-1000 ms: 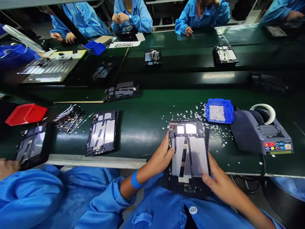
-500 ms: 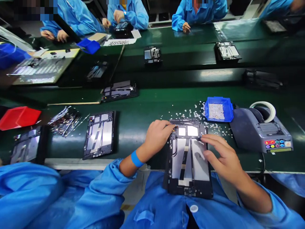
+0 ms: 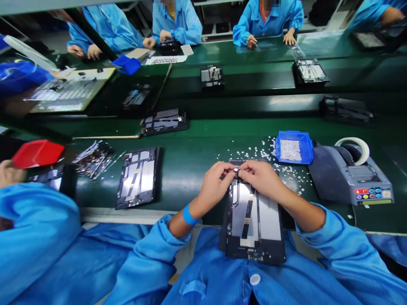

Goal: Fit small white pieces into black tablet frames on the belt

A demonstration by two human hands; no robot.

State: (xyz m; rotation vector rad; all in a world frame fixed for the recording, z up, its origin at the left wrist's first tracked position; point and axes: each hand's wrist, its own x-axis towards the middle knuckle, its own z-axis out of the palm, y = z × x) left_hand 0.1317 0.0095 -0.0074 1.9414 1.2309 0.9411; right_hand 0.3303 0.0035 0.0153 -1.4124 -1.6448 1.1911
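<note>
An opened tablet [image 3: 269, 216] with bare inner parts rests at the front edge of the bench, against my blue coat. Over its top end, the fingers of my left hand [image 3: 216, 182] and my right hand [image 3: 263, 180] are closed in a pinch, their tips almost meeting. Between the fingertips shows a small white piece [image 3: 235, 170], too small to name. My hands cover much of the tablet's upper part.
A blue bin [image 3: 295, 157] of white bits, with more bits scattered beside it, stands near a tape dispenser [image 3: 346, 178]. Leftward lie another opened tablet [image 3: 137, 178], a heap of thin strips [image 3: 95, 159] and a red bin [image 3: 38, 153]. A co-worker's hand [image 3: 11, 173] is at far left.
My right hand has moved left from the tablet's right edge to meet my left hand in a pinch. A co-worker's hand has appeared by the red bin.
</note>
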